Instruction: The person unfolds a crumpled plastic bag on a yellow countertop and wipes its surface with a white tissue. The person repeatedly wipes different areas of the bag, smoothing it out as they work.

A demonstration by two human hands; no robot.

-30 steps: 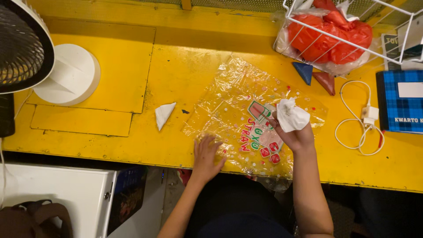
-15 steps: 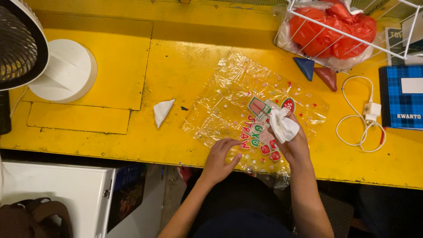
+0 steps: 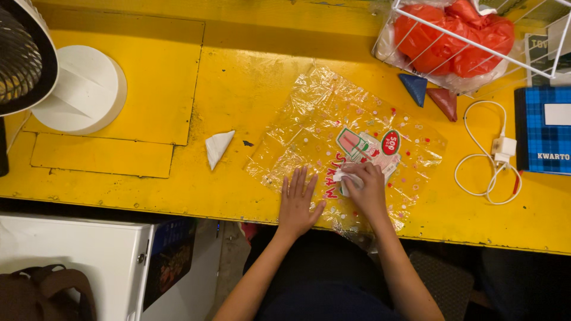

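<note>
Yellow painted surface [image 3: 250,77], worn and scuffed, seen from above; person seated at its near edge.

Right hand [image 3: 366,190]: grip pressed together, fingers curled down onto a small white folded piece [image 3: 344,176] and pinching it against the clear plastic bag [image 3: 333,119]. Only a sliver of the white piece shows past the fingertips, so its shape can't be told.

Left hand [image 3: 297,202]: grip spread, fingers fanned, palm flat on the bag's near-left corner, just beside the right hand (not touching it, as far as I can see).

Bag lies flat on the surface, centre-right, crinkled, dotted print with a red-and-green label patch [image 3: 363,145] near its middle. Long axis runs diagonally: from far-left down toward near-right. Its near corner hangs over the surface edge at the person's lap. Both hands sit on the near half.

Outward from there:
- white folded paper triangle [image 3: 217,147] left of the bag, apart from it, point aimed toward the near edge
- blue triangle [image 3: 414,88] and red triangle [image 3: 444,101] just beyond the bag's far-right corner, side by side
- white wire basket [image 3: 476,47] at far right, holding a red plastic bag [image 3: 458,35]
- white cable with plug [image 3: 493,154] coiled right of the clear bag
- blue plaid notebook [image 3: 544,131] at the right edge
- white round base [image 3: 80,89] far left, black fan grille [image 3: 21,59] above it
</note>
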